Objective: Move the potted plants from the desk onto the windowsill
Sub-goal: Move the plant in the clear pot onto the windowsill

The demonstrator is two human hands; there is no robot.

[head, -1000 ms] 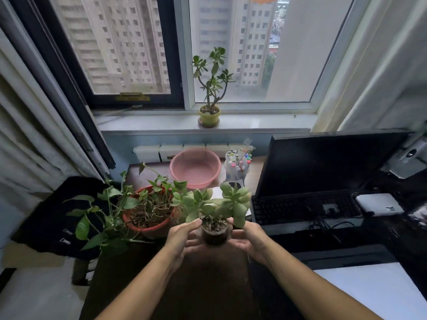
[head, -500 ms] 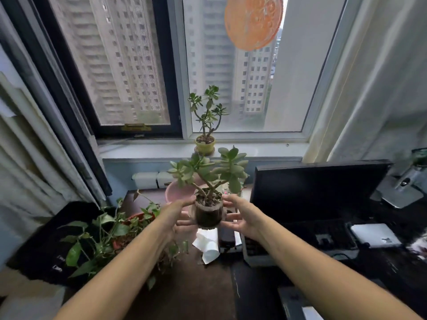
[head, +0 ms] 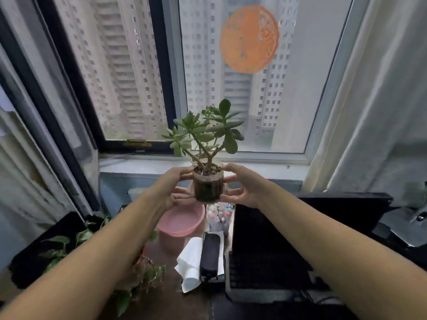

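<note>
Both the left hand (head: pixel 172 189) and right hand (head: pixel 242 185) clasp the succulent pot (head: pixel 208 185) mid-carry; next, I judge, lower it gently onto the windowsill (head: pixel 265 168) at twelve o'clock.

Grey daylight falls through a tall window (head: pixel 242 88) bearing a round orange decal (head: pixel 249 39) and facing high-rise blocks, pale curtains (head: pixel 381 100) hanging either side, above a dark worktop (head: pixel 166 301) crowded with a black monitor (head: pixel 265 236).
</note>
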